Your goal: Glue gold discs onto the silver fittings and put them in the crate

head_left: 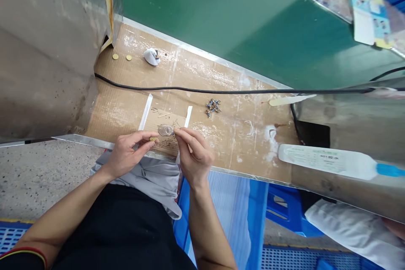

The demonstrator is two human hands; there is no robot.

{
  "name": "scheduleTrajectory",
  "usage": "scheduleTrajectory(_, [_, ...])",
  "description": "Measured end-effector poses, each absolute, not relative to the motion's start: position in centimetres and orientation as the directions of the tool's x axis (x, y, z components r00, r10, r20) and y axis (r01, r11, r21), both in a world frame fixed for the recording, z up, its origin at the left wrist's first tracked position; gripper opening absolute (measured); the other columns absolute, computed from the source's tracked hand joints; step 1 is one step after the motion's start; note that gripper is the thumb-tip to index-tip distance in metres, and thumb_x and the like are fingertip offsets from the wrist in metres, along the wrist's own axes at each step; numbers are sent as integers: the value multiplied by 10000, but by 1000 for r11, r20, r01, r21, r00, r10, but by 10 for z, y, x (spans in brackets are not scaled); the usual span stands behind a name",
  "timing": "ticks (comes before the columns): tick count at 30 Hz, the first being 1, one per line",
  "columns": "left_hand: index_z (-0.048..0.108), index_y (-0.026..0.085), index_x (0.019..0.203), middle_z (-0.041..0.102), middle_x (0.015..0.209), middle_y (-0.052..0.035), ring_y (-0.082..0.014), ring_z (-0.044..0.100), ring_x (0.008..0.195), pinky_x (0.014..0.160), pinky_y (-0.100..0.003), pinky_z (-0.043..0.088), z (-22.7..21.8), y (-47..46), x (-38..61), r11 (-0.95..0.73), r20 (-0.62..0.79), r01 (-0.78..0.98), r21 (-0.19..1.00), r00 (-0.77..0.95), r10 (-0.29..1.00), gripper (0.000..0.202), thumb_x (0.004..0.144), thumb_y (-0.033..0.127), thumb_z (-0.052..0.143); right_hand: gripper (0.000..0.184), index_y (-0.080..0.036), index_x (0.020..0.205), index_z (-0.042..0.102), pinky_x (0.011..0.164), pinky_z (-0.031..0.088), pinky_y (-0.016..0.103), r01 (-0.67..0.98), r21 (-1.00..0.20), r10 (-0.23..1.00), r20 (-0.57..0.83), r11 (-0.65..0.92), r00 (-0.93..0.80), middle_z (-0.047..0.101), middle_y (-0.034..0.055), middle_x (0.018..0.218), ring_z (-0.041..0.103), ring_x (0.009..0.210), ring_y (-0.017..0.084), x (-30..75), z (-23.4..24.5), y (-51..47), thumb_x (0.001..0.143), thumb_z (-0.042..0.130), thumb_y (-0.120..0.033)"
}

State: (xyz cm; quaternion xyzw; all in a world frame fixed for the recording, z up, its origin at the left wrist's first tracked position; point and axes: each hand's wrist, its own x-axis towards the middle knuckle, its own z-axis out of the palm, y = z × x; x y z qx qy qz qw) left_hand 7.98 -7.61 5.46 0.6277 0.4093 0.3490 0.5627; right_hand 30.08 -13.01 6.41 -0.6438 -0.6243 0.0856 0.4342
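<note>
My left hand (128,152) is pinched on a small yellow disc (153,139) at the near edge of the cardboard-covered bench (221,135). My right hand (194,152) is pinched too, its fingertips at a small clear rounded part (166,130) that sits between both hands. Whether the right fingers hold a separate tiny piece I cannot make out. Both hands hover over a small cardboard patch taped down with two white strips (146,112).
A pile of small blue-and-metal parts (213,106) lies mid-bench. Two yellow discs (122,57) and a small white object (152,56) sit at the far left. A black cable (202,90) crosses the bench. A white glue bottle (329,161) lies right. A green belt (253,21) runs behind.
</note>
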Motion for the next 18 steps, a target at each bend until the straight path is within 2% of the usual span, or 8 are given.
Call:
scheduleTrajectory(10, [856,253,1295,912,1119,-16,-189,883,989,912,-263,707,58,-75,80,-50,-7,121,991,428,904,215,1105,308,774,216,-314,1215,878,936,709,387,749,-648,843,474,138,255,875,50,1132,847,1034,226,300,67,-127,1108,720,-212])
scheduleTrajectory(18, [852,252,1296,912,1128,-7,-187,884,994,922,-260,707,58,-75,81,-31,-21,113,993,432,901,214,1104,298,769,257,-310,1258,865,939,704,396,778,-604,852,487,172,190,866,65,1156,841,1050,230,302,63,-128,1118,690,-183])
